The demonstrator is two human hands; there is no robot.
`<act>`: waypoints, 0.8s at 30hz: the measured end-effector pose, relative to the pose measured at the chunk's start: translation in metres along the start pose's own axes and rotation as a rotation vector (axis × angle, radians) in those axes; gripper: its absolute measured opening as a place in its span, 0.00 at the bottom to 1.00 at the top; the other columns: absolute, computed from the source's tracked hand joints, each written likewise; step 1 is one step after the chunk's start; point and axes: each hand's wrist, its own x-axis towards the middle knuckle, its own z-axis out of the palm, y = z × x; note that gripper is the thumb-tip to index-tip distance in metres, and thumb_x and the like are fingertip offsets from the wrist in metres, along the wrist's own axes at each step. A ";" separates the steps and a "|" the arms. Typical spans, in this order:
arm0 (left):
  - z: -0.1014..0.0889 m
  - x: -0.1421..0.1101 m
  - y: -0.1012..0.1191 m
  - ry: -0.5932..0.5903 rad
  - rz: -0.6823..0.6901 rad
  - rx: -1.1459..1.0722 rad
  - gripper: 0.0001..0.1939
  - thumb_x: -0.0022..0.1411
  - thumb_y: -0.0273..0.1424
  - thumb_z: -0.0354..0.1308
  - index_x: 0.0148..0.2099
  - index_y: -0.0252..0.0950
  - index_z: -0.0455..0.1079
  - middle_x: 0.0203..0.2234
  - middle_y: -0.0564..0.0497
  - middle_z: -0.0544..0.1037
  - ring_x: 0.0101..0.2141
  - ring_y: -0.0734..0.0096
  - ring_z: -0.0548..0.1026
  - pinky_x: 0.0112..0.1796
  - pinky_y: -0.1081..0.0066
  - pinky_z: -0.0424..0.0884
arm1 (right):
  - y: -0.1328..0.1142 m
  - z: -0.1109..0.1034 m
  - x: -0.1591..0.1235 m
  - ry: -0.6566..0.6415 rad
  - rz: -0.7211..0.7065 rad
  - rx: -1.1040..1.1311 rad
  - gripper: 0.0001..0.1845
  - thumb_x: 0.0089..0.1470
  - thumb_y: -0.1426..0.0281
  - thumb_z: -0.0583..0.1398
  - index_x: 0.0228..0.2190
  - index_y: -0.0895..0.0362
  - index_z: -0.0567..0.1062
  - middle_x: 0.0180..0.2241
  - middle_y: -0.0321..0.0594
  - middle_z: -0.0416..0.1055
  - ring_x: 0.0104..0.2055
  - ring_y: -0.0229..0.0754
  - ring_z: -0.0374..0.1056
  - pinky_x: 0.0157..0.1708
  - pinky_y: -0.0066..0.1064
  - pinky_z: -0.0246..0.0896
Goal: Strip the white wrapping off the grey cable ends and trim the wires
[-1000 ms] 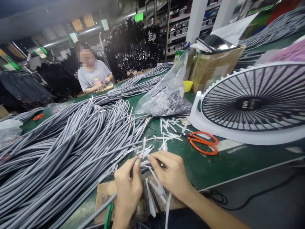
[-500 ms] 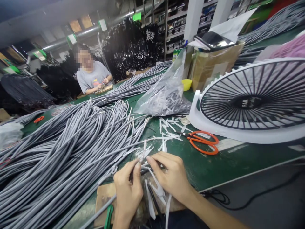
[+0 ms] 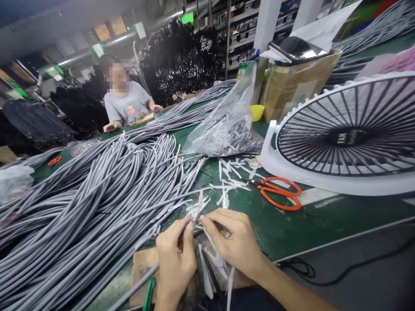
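My left hand is closed, thumb against forefinger, around a grey cable that enters the fist from the lower left. Close beside its fingertips, my right hand makes a pinch; whatever lies between those fingers is too small to make out. Both hands are above a brown board scattered with white strips. A green-handled tool lies left of my left wrist. More white scraps are just beyond the fingertips.
A large bundle of grey cables covers the left side. Orange-handled scissors, a white fan, a clear bag of scraps and a cardboard box stand rightward. Across the table sits another person.
My hands keep almost the same pose, with the fingertips shifted slightly. The person opposite has moved their hands apart. The view has turned a little to the left.
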 end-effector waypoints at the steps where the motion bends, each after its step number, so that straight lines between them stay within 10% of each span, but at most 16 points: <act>1: 0.000 0.000 0.000 -0.005 -0.001 -0.001 0.11 0.63 0.27 0.50 0.37 0.33 0.75 0.28 0.46 0.81 0.27 0.67 0.79 0.29 0.74 0.74 | 0.000 0.000 0.000 -0.006 0.002 0.001 0.17 0.59 0.73 0.53 0.19 0.58 0.71 0.17 0.36 0.70 0.19 0.34 0.64 0.23 0.25 0.55; 24: 0.000 -0.001 -0.005 -0.020 -0.131 -0.030 0.13 0.62 0.30 0.50 0.34 0.33 0.75 0.24 0.48 0.81 0.25 0.67 0.79 0.28 0.74 0.73 | -0.010 -0.006 0.002 -0.124 -0.152 0.266 0.22 0.60 0.68 0.51 0.16 0.57 0.70 0.12 0.33 0.60 0.15 0.34 0.54 0.18 0.27 0.51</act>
